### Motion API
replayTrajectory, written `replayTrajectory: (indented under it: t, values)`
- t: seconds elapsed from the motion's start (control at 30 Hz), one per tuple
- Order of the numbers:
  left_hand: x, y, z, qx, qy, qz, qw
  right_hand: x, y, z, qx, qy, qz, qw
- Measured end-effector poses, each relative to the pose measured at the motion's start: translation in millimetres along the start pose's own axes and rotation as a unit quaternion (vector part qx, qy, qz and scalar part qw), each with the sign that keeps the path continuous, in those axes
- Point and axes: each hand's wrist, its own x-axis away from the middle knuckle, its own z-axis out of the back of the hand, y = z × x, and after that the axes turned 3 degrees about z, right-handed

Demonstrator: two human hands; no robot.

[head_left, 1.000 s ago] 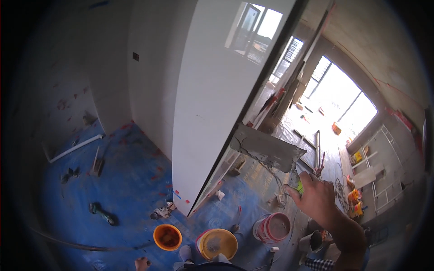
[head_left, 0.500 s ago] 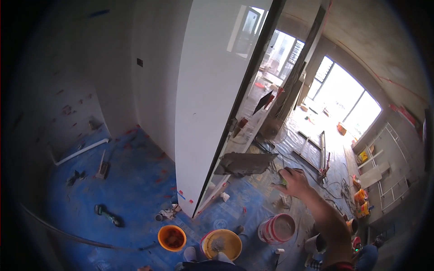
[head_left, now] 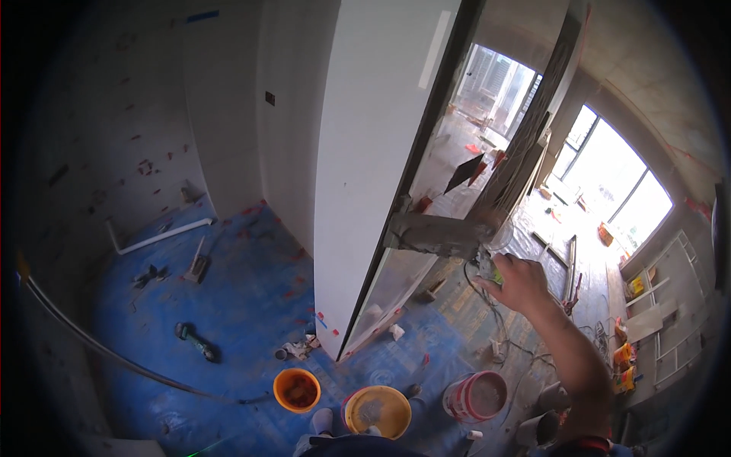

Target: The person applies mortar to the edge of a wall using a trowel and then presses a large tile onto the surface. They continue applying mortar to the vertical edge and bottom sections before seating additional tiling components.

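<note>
Holding a trowel (head_left: 434, 231) right of the frame's centre, the right hand (head_left: 521, 286) has its fingers (head_left: 514, 268) curled closed round the green handle; the left hand is out of view, so its state cannot be told. The trowel's blade, smeared with grey paste, lies across the dark edge (head_left: 396, 199) of the white panel (head_left: 365, 160); whether it touches cannot be told from this angle.

The panel stands upright. The work looks under way rather than finished: paste remains on the blade, and the dark edge shows no clearly made band of it. How much is left cannot be judged, since the blade hides part of the edge.

Toward the lower centre, the orange bucket (head_left: 277, 390), yellow bucket (head_left: 401, 413) and red-rimmed bucket (head_left: 455, 400) stand on the floor, crowding the room below the arm; a foot (head_left: 323, 421) is just beside the yellow one. The panel's edge bounds the hand's space on the left. More open room shows right of the hand, toward the bright window (head_left: 609, 175), though a dark cable (head_left: 499, 320) hangs or lies behind the wrist. A hose (head_left: 114, 349) curves across the lower left.
</note>
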Motion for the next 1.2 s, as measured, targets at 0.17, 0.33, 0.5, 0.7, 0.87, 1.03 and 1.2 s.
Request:
replayTrajectory:
  t: [0.17,0.33,0.5,0.7,0.87,1.03,1.2]
  values:
    - [0.3,12.9,-10.9,-0.033,-0.072,-0.026,0.996,14.5,-39.7,45.5,0.011,-0.087,-0.079,0.993]
    - [-31.6,7.0,16.3,-0.046,0.046,-0.017,0.998,50.6,-63.6,82.0,0.014,-0.08,-0.107,0.991]
    - [-35.0,21.1,49.4,0.054,0.141,-0.033,0.988,112.9,-72.1,17.9,-0.132,0.014,-0.181,0.974]
    - [-50.0,-13.1,59.0,-0.137,0.073,-0.071,0.985,114.1,-158.4,-57.1,-0.56,0.054,-0.221,0.796]
    - [-51.2,-49.5,88.4,-0.121,0.119,-0.158,0.973,67.6,-186.6,-45.9,-0.7,0.058,-0.203,0.683]
    - [-62.0,-44.7,122.5,0.328,-0.017,0.104,0.939,33.2,-180.0,-45.7,-0.678,0.062,-0.209,0.702]
    - [-53.1,-57.0,129.6,-0.066,0.229,-0.211,0.948,34.2,-197.7,-70.9,-0.703,0.028,-0.218,0.677]
